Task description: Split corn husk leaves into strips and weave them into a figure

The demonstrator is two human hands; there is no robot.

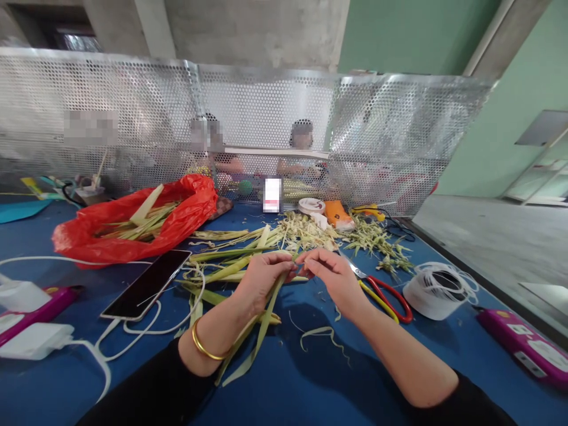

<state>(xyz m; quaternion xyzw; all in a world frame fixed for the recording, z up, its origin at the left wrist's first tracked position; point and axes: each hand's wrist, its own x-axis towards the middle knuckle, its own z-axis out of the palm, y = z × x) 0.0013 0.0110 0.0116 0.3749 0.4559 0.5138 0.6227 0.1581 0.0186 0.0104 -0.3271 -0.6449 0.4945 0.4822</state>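
Note:
Over the middle of the blue table, my left hand (266, 273) is closed on a long green leaf strip (265, 331), whose ends trail down toward me past the wrist. My right hand (331, 273) meets it, thumb and forefinger pinched by the strip's upper end; what exactly sits in that pinch is too small to make out. Behind the hands lie more long leaf strips (226, 254) and a heap of small leaf scraps (306, 231). Scissors with red and yellow handles (390, 299) rest just right of my right forearm. A thin curled strip (326, 337) lies between my forearms.
A red plastic bag (84, 236) of leaves stands at the left, with a phone (148, 284) and white cables before it. Right are a spool of white cord (437, 293) and a purple power strip (523, 343). A perforated metal screen (266, 106) closes the back; people sit behind it.

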